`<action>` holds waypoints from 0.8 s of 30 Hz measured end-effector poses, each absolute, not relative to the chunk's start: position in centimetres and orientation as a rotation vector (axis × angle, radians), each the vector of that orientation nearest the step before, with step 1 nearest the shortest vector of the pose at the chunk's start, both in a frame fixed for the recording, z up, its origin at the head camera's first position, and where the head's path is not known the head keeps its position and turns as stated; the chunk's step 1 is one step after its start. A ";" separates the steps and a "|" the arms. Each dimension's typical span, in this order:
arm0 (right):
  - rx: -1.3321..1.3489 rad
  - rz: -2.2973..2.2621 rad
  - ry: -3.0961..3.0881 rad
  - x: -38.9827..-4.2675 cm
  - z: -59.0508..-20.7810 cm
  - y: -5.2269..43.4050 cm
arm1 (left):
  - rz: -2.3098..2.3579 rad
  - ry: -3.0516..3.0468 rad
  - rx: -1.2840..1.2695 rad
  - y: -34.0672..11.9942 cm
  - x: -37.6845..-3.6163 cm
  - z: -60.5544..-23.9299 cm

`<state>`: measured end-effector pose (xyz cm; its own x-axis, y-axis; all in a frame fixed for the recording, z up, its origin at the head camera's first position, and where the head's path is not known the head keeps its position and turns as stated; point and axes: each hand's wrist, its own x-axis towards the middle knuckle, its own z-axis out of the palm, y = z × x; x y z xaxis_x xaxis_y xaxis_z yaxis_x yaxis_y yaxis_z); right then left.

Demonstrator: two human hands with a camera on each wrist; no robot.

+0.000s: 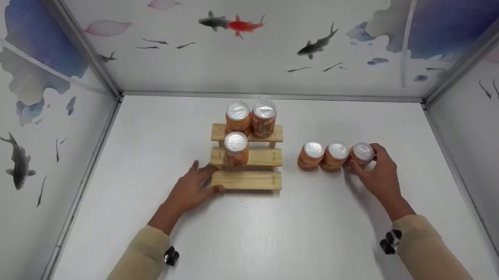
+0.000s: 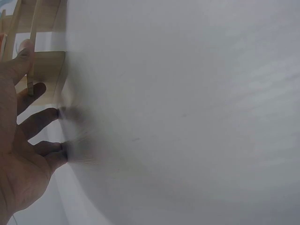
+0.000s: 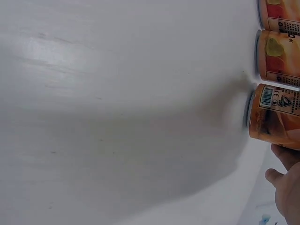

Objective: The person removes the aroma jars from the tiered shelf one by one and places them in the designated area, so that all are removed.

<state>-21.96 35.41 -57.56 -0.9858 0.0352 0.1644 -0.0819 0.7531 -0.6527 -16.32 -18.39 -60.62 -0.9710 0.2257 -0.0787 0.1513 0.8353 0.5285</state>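
Observation:
My right hand (image 1: 382, 175) grips the rightmost orange can (image 1: 362, 151), thumb at its front and fingers round its far right side. In the right wrist view this can (image 3: 276, 115) shows a barcode and printed label, its base close to the white table. Two similar cans (image 1: 312, 155) (image 1: 335, 156) stand upright just left of it. The left hand (image 1: 189, 190) holds the left end of a three-step wooden stand (image 1: 251, 180) at its lowest step. In the left wrist view, thumb and index finger lie on either side of the board (image 2: 32, 70), while other fingertips reach the tabletop.
Two cans (image 1: 238, 116) (image 1: 263, 119) stand side by side on the top step, and one can (image 1: 236, 148) on the left of the middle step. White panels (image 1: 263, 66) painted with fish enclose the table (image 1: 268, 246) at the back and both sides.

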 end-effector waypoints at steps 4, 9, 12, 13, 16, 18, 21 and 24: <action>0.063 1.051 -2.775 -22.0 -57.6 35.3 | 0.795 2.874 0.276 -18.3 -16.3 -60.5; 0.067 1.050 -2.788 -22.1 -57.5 35.3 | 0.764 2.862 0.251 -18.2 -16.3 -60.5; 0.062 1.059 -2.799 -22.1 -57.5 35.3 | 0.767 2.869 0.263 -18.2 -16.3 -60.6; 0.060 1.062 -2.800 -22.1 -57.5 35.3 | 0.772 2.873 0.271 -18.2 -16.3 -60.6; 0.052 1.078 -2.807 -22.1 -57.6 35.3 | 0.783 2.878 0.290 -18.3 -16.3 -60.7; 0.045 1.083 -2.813 -22.1 -57.6 35.3 | 0.784 2.878 0.297 -18.3 -16.3 -60.7; 0.047 1.083 -2.817 -22.0 -57.5 35.3 | 0.789 2.879 0.307 -18.3 -16.3 -60.6; 0.057 1.068 -2.824 -22.0 -57.3 35.3 | 0.796 2.885 0.318 -18.3 -16.2 -60.6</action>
